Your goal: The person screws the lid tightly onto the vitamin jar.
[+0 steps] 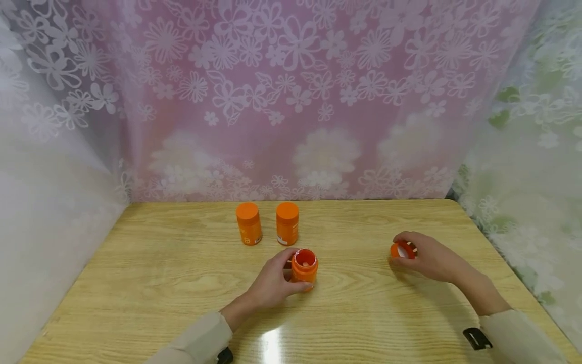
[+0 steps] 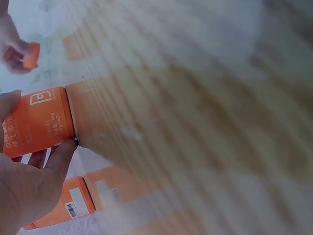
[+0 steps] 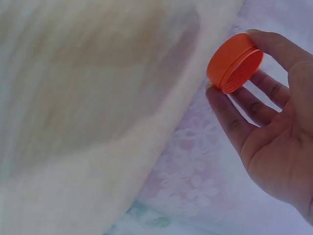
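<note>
My left hand [image 1: 273, 283] grips an uncapped orange bottle [image 1: 304, 275] near the middle of the table, thumb on the near side and fingers round the far side. Through its round mouth a small pale piece shows inside. In the left wrist view the bottle [image 2: 41, 120] has white print on its wall and its base lies close to the wood. Off to the right, my right hand [image 1: 432, 258] pinches an orange screw cap [image 1: 402, 251] by its rim. The right wrist view shows that cap [image 3: 234, 63] between thumb and fingertips, its hollow side turned toward the palm.
Two capped orange bottles stand behind the left hand, one on the left [image 1: 248, 225] and one on the right [image 1: 287, 224]. The wooden table [image 1: 182, 273] ends at a pink floral curtain [image 1: 273, 101] at the back. Pale curtains hang along both sides.
</note>
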Demonstrator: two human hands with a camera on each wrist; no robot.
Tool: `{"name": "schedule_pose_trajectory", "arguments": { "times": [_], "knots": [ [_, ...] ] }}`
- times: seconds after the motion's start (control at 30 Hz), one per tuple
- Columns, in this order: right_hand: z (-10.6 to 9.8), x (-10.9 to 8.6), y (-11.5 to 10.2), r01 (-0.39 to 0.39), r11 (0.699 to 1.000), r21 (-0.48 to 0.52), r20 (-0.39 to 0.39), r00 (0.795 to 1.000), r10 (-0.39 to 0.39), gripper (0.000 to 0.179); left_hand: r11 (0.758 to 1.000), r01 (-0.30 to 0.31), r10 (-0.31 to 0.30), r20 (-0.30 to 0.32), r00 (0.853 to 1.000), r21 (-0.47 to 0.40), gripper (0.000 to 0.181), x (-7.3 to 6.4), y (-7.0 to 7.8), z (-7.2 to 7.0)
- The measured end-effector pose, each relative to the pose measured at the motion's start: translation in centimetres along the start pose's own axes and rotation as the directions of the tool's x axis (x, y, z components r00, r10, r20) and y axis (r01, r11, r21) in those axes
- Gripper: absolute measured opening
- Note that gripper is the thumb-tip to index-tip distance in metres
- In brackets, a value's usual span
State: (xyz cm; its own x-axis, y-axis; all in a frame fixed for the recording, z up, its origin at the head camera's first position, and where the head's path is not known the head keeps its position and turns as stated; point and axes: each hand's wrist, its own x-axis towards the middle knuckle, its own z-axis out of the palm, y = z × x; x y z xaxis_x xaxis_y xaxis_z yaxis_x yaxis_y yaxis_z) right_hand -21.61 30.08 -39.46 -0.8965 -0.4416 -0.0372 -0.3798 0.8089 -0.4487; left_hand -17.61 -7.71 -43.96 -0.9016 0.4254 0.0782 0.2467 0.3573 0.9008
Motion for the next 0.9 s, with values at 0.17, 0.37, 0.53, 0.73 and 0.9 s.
{"name": "schedule_pose_trajectory", "arguments": {
  "times": [0.17,0.37,0.53,0.73,0.9],
  "knots": [
    [-0.2,0.9,-2.5,0.062,0.996,0.058,-0.049,0.997,-0.059,0.047,1.0,0.004,-0.004,-0.001,1.0,0.003,0.062,-0.1,-0.2,-0.1],
    [0.2,2.2,-5.8,0.142,0.984,0.109,-0.108,0.986,-0.13,0.046,1.0,-0.008,0.008,0.0,1.0,0.01,0.061,0.0,-0.2,-0.1],
    [0.8,3.5,-8.4,0.185,0.962,0.199,-0.11,0.98,-0.165,0.046,1.0,-0.023,0.024,-0.007,1.0,0.009,0.06,0.0,-0.3,-0.1],
    [1.7,4.8,-11.3,0.214,0.942,0.259,-0.124,0.975,-0.187,0.043,0.999,-0.037,0.037,-0.013,0.999,0.005,0.061,0.0,-0.4,0.0],
    [2.2,5.6,-13.1,0.265,0.918,0.295,-0.165,0.96,-0.225,0.042,0.999,-0.047,0.047,-0.009,0.999,-0.005,0.06,0.0,-0.5,0.1]
  ]
}}
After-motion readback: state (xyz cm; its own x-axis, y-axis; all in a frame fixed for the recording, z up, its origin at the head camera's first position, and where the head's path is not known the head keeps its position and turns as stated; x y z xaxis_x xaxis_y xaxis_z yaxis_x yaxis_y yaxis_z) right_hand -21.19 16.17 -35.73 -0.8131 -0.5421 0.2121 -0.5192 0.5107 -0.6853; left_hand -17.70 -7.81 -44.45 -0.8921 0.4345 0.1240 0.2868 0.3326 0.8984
